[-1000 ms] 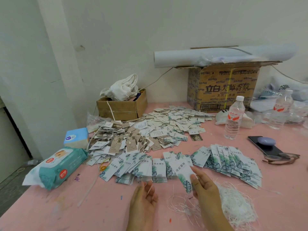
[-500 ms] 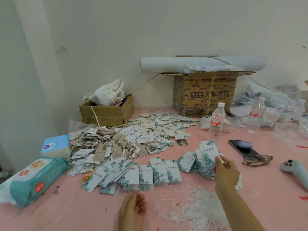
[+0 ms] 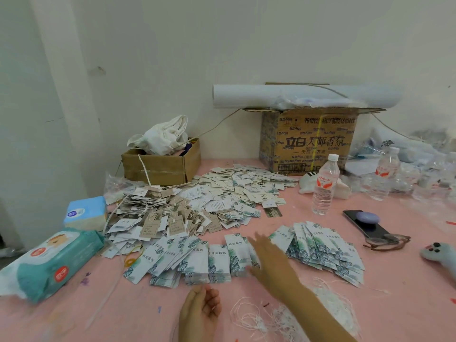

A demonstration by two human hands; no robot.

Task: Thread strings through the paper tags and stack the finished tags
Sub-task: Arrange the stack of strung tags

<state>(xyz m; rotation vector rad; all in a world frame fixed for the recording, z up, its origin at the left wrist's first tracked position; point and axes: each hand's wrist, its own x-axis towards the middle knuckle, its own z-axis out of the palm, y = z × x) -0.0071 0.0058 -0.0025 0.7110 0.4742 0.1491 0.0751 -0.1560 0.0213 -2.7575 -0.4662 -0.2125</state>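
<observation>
The right hand (image 3: 270, 261) reached out over the row of leaf-printed tags (image 3: 217, 260), which lay on the pink tabletop (image 3: 407, 292) in front of the water bottle (image 3: 325, 186), on the person's side of it. Its grip was spread wide, fingers straight, with nothing in it. It was blurred, so I could not tell whether the fingertips touched a tag. The left hand (image 3: 201, 308) rested palm-up nearer the person than the bottle and to the bottle's left, fingers loosely curled. Whether that grip pinched a thin string could not be told.

The tangle of white strings (image 3: 254, 317) sat in front of the bottle, closest to the person. The heap of strung tags (image 3: 158, 223) lay to the bottle's left.

The likely step was picking up the next unthreaded tag. The tags overlapped like shingles, so flat fingers could drag several along or lift two at once. A sweeping forearm could also scatter the fanned tags (image 3: 325, 253) lying in front of the bottle and slightly right. The strings looked knotted together, and pulling one might haul the whole tangle up. A loose strand could snag on the wrist.
</observation>
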